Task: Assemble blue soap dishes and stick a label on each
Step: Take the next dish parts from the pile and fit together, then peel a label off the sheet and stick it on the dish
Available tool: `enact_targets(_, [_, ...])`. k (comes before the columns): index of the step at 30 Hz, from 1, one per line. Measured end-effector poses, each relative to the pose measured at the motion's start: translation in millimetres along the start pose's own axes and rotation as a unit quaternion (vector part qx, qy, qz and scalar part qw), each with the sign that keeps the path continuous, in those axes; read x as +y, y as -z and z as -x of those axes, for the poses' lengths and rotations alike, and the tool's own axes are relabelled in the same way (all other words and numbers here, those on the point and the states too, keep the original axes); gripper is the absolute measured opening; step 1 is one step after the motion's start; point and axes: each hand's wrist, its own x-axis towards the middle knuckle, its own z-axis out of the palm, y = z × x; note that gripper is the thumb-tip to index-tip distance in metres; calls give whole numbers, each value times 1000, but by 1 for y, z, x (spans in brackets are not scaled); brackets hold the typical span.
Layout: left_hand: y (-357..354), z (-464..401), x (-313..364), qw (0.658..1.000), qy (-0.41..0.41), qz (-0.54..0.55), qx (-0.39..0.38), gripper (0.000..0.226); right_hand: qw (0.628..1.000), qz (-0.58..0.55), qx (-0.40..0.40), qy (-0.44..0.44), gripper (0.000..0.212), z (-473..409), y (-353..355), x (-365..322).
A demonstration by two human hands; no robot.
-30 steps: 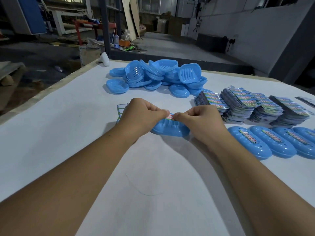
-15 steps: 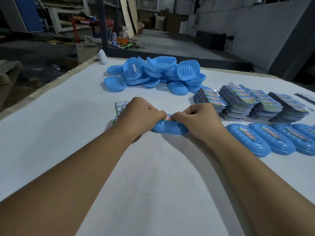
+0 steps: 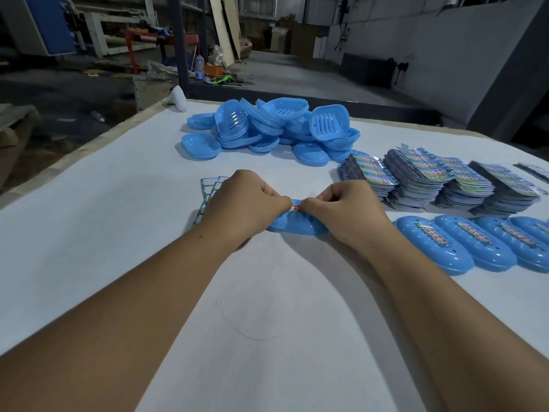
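Both hands, left hand (image 3: 248,205) and right hand (image 3: 344,211), now drawn closer together, thumbs pressing label (image 3: 295,207) onto soap dish (image 3: 292,226) on table (image 3: 118,233); sticking nearly done.

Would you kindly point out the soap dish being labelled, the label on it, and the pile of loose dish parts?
soap dish being labelled (image 3: 297,226): head view, its blue front wall between the hands.
label (image 3: 295,207): head view, the red-printed strip between the thumbs.
pile of loose dish parts (image 3: 328,122): head view, the slotted insert standing on edge.
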Motion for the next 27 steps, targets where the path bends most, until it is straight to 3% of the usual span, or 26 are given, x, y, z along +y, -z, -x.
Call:
enact_targets(10, [0, 4, 5, 998, -33, -33, 34, 29, 994, 91, 51, 27, 37, 6, -4, -6])
enact_targets(22, [1, 5, 4, 996, -46, -48, 53, 38, 997, 74, 27, -22, 42, 4, -2, -6])
enact_targets(27, [0, 5, 4, 997, -29, -47, 55, 28, 998, 49, 11, -26, 40, 5, -1, -5])
